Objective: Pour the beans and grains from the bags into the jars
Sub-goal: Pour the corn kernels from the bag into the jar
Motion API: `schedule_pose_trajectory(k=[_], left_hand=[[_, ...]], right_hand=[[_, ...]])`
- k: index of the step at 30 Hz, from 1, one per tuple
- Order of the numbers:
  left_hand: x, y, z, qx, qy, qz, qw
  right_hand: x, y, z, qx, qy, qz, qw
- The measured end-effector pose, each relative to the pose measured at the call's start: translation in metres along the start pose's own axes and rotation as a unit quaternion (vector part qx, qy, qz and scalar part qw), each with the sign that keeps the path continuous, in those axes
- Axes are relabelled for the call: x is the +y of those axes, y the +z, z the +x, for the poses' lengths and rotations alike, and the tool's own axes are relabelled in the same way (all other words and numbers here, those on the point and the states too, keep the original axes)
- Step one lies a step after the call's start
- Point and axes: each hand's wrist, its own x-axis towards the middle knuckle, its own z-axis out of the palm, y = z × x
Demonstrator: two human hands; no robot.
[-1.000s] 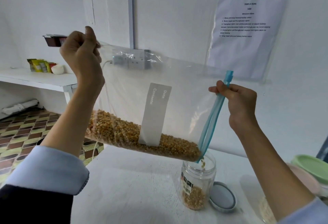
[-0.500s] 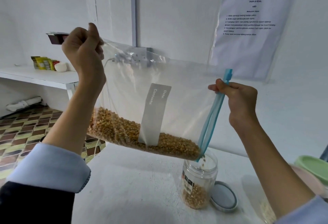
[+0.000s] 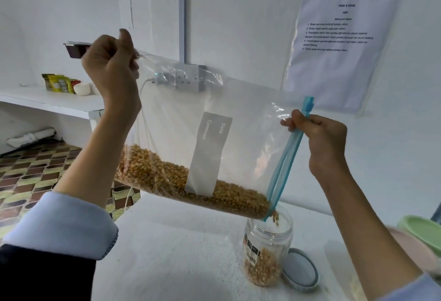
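A clear zip bag (image 3: pixel 241 109) with a blue zip strip and a grey label hangs tilted over the white table (image 3: pixel 171 248). Yellow corn kernels (image 3: pixel 167 176) lie along its lower edge. My left hand (image 3: pixel 111 67) grips the bag's raised bottom corner, high at the left. My right hand (image 3: pixel 319 138) pinches the blue zip edge at the right. Kernels drop from the bag's low open corner into a clear plastic jar (image 3: pixel 266 250), which stands upright and is partly filled with kernels.
The jar's grey lid (image 3: pixel 300 269) lies on the table just right of it. Containers with a green lid (image 3: pixel 422 231) sit at the right edge. A wall socket (image 3: pixel 188 77) and a taped instruction sheet (image 3: pixel 338 45) are behind. A white shelf (image 3: pixel 47 101) with packets is at the left.
Kernels keep falling from the bag's corner into the jar. Both hands hold the bag much as before, with only a slight shift.
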Motion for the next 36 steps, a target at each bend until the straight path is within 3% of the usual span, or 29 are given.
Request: schedule_pose_trajectory(k=[9,13,21,24,33,36], left_hand=[[-0.001,-0.002,0.003,0.001,0.008,0.003,1.000],[-0.004,-0.004,0.003,0.011,0.003,0.006,1.000],[-0.006,-0.009,0.007,0.022,0.006,-0.001,1.000],[-0.006,-0.010,0.006,0.019,0.003,0.002,1.000],[-0.003,-0.010,0.004,0.018,-0.007,-0.009,1.000],[-0.001,-0.009,0.003,0.018,-0.008,-0.010,1.000]], right_hand=[[-0.002,0.001,0.002,0.017,-0.006,0.010,1.000],[-0.003,0.003,0.002,-0.022,0.001,-0.008,1.000],[-0.004,0.005,0.003,0.016,-0.008,0.014,1.000],[-0.005,0.008,0.000,-0.020,-0.005,-0.002,1.000],[-0.002,0.013,-0.004,0.016,-0.020,0.011,1.000],[-0.006,0.013,-0.002,-0.014,-0.017,-0.004,1.000]])
